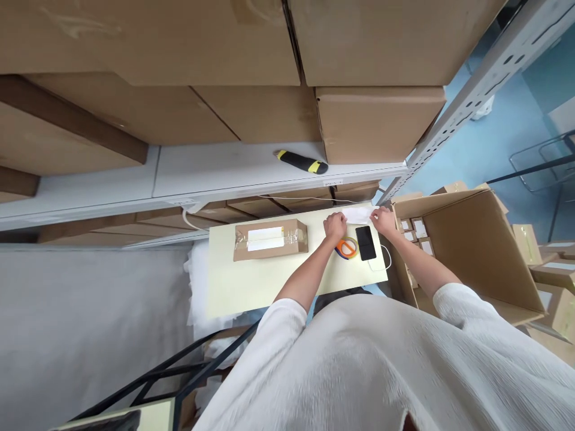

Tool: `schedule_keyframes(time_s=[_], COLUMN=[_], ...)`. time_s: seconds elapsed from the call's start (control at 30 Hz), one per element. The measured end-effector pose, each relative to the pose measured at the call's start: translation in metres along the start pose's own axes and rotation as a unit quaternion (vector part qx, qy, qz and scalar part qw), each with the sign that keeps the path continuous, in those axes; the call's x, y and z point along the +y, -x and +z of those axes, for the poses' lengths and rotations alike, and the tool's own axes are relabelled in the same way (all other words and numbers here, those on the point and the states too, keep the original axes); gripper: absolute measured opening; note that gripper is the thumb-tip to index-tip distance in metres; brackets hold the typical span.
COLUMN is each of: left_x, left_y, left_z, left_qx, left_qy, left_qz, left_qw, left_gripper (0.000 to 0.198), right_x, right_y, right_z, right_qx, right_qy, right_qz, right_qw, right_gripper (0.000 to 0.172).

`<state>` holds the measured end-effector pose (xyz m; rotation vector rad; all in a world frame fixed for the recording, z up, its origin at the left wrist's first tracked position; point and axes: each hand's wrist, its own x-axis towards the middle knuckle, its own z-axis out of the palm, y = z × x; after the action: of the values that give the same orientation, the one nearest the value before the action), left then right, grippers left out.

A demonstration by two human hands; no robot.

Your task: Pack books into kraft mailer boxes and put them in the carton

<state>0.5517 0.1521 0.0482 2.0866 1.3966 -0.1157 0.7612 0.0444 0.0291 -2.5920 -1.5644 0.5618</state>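
Observation:
Both my hands are at the far right end of the pale yellow table (224, 287), at either end of a white paper slip (358, 215). The left end of the slip is pinched in my left hand (335, 227). At its right end, my right hand (383, 220) grips it with closed fingers. Just below the slip lie a black smartphone (365, 243) and a tape roll with an orange core (346, 247). To the left, a taped cardboard box (271, 239) with a white label rests on the table.
A black and yellow utility knife (302, 161) lies on the grey shelf (215, 167) under stacked cartons (377, 123). An open carton (476, 245) holding small labelled boxes stands right of the table. Black metal rails (193, 365) are at lower left.

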Motion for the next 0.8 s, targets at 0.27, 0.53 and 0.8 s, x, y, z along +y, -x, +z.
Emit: schedule_keyframes(time_s=[0.27, 0.53, 0.8], left_x=[-0.019, -0.027, -0.035], left_y=[0.001, 0.008, 0.014], left_z=[-0.02, -0.037, -0.051], left_qx=[0.024, 0.053, 0.091], left_qy=[0.003, 0.013, 0.047], left_qz=[-0.055, -0.049, -0.055], left_qw=[0.998, 0.997, 0.993], left_gripper=[0.024, 0.022, 0.012], right_x=[0.022, 0.025, 0.02], right_y=[0.006, 0.01, 0.014], right_z=[0.001, -0.002, -0.005], right_qx=[0.003, -0.024, -0.054], right_qy=[0.02, 0.012, 0.058], right_qz=[0.058, 0.068, 0.067], right_qw=[0.998, 0.997, 0.995], right_gripper=[0.035, 0.039, 0.037])
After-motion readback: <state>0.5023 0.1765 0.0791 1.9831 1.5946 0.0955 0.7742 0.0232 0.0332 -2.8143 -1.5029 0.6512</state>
